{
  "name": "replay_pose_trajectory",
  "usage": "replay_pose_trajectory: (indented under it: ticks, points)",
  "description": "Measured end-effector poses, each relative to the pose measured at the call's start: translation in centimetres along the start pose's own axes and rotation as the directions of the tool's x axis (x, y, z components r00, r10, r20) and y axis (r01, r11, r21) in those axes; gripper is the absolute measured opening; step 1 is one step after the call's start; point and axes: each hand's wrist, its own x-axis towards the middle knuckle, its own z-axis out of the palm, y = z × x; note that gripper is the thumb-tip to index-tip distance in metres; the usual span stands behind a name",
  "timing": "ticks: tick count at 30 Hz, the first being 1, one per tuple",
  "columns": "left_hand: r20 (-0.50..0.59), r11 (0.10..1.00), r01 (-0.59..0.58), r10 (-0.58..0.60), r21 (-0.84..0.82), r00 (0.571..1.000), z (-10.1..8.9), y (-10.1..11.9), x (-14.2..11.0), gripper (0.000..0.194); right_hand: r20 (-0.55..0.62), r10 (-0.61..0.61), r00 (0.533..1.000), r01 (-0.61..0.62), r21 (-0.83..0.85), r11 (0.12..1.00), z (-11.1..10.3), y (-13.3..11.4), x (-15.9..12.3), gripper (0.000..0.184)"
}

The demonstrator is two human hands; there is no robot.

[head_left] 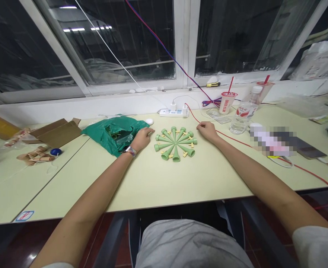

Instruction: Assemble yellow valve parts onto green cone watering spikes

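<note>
Several green plastic plant watering spikes lie on the table in a ring, tips meeting at the centre and wide ends outward. Small yellow valves stick out near their wide ends. My left hand, a banded bracelet at its wrist, rests just left of the ring, beside an open green plastic bag. Its index finger points towards the spikes, and it holds nothing visible. Right of the ring, my right hand rests with fingers curled in, close to a red cable. Nothing shows in it.
A power strip lies at the wall behind the ring. To the right stand a drink cup and a clear water bottle, with a phone nearby. Wooden toys and a cardboard box are on the left.
</note>
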Motion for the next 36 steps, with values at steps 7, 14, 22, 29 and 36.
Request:
replay_pose_trajectory:
  ticks: [7, 14, 22, 29, 36]
  points:
    - [0.007, 1.000, 0.001, -0.001, 0.024, 1.000, -0.2, 0.3, -0.2, 0.052, 0.004, -0.016, 1.000, 0.016, -0.010, 1.000, 0.1, 0.0, -0.1, 0.021]
    - [0.014, 0.999, -0.016, 0.016, 0.047, 1.000, -0.1, 0.2, 0.0, 0.050, 0.004, -0.041, 0.999, 0.042, -0.064, 0.997, 0.4, 0.1, 0.1, 0.023]
    - [-0.001, 1.000, -0.004, 0.004, 0.003, 1.000, -0.1, -0.4, 0.3, 0.047, 0.064, -0.123, 0.990, 0.133, -0.204, 0.970, 0.4, 0.7, 0.1, 0.036]
    - [-0.010, 1.000, -0.024, 0.024, 0.012, 1.000, 0.0, -0.3, 0.4, 0.046, 0.151, -0.166, 0.974, 0.210, -0.350, 0.913, 0.5, 0.2, -0.3, 0.036]
    - [0.006, 0.997, -0.042, 0.042, 0.063, 0.999, 0.0, -0.2, 0.4, 0.048, 0.219, -0.159, 0.963, 0.244, -0.450, 0.859, 0.3, -0.8, -1.0, 0.036]
